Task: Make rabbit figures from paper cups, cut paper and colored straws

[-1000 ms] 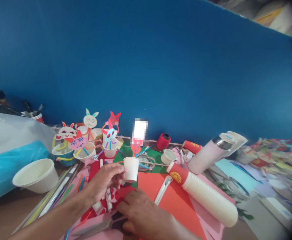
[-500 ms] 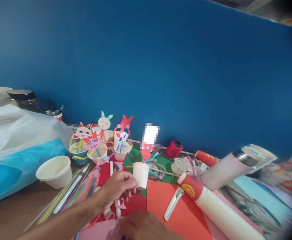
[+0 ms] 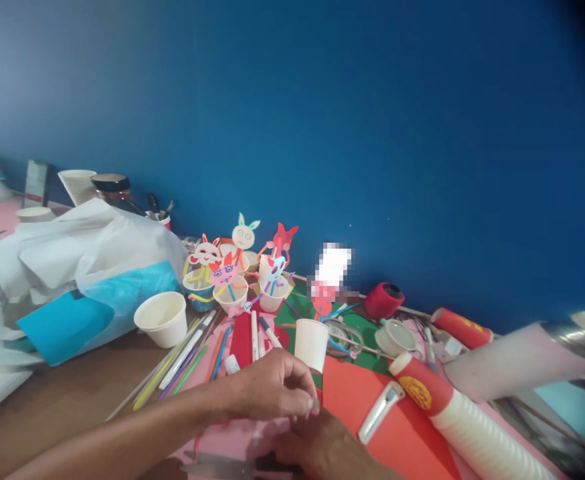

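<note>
White cup: upright, just beyond both hands, by orange sheet's (image 3: 349, 393) far L corner.
L hand (image 3: 275, 387): fingers curled twd thumb, over R hand; can't tell if grip is closed or holding sth.
R hand (image 3: 329, 443): under L fingertips; fingers mostly hidden, grip can't tell.
Edges: blue wall (image 3: 272, 120) bounds back; cup stack (image 3: 487, 437) & cutter (image 3: 381, 413) flank R side.
Room: brown tabletop (image 3: 97, 383) shows betw. bag (image 3: 107, 320) & L forearm.
Hidden: red figure (image 3: 325, 305) behind cup, top pixelated.
Cut off/blurry: grey blade (image 3: 217, 469), btm edge; flask (image 3: 502, 363), far R.
</note>
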`<action>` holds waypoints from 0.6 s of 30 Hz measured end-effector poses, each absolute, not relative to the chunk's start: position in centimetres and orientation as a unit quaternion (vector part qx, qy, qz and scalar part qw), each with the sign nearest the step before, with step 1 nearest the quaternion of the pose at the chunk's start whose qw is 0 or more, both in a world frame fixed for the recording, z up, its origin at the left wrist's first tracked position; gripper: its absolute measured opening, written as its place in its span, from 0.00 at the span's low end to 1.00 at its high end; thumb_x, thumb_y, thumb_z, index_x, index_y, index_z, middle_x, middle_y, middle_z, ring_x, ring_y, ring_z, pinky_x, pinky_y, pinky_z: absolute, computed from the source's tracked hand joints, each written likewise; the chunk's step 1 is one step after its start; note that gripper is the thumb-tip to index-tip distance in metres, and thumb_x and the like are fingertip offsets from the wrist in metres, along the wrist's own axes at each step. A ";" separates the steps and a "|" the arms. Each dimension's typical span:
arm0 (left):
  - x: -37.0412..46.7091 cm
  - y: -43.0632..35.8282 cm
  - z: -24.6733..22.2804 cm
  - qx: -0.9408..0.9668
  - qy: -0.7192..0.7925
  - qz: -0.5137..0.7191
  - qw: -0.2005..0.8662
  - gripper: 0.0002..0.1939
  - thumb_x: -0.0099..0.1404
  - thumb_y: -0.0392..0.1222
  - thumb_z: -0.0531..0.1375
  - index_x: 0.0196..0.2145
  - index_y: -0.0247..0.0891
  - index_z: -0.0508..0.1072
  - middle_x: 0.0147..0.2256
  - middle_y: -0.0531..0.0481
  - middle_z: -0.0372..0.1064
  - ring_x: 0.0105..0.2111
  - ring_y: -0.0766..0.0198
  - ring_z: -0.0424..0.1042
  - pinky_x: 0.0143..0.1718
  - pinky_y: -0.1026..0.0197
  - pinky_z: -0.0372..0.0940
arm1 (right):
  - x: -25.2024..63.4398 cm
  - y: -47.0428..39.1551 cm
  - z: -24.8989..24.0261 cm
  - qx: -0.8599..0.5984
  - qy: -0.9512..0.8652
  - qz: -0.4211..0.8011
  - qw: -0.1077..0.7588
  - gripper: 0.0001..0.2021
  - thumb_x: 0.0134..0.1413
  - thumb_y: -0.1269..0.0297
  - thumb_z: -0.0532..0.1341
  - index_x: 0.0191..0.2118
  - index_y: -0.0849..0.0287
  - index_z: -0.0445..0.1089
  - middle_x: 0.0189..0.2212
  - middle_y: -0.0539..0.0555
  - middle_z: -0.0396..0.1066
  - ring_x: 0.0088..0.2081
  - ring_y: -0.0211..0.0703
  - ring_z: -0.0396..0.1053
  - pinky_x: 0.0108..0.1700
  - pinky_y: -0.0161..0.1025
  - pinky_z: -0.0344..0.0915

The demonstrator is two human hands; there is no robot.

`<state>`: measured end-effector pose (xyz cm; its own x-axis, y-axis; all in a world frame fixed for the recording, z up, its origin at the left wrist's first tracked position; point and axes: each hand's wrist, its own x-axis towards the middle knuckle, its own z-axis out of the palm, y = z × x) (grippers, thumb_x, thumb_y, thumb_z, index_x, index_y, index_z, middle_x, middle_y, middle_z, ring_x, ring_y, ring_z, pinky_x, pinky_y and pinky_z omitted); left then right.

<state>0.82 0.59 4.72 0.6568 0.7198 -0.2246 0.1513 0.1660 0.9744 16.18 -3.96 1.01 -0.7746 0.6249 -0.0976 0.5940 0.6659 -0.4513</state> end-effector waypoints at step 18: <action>1.8 0.9 4.5 0.552 0.439 0.319 0.633 0.10 0.54 0.44 0.57 0.24 0.34 0.70 0.18 0.56 0.62 0.17 0.72 0.59 0.17 0.69 0.55 | 17.8 -1.5 4.3 -0.527 -0.692 0.316 0.379 0.08 0.52 0.64 0.58 0.26 0.61 0.68 0.22 0.48 0.66 0.25 0.34 0.59 0.27 0.30 0.56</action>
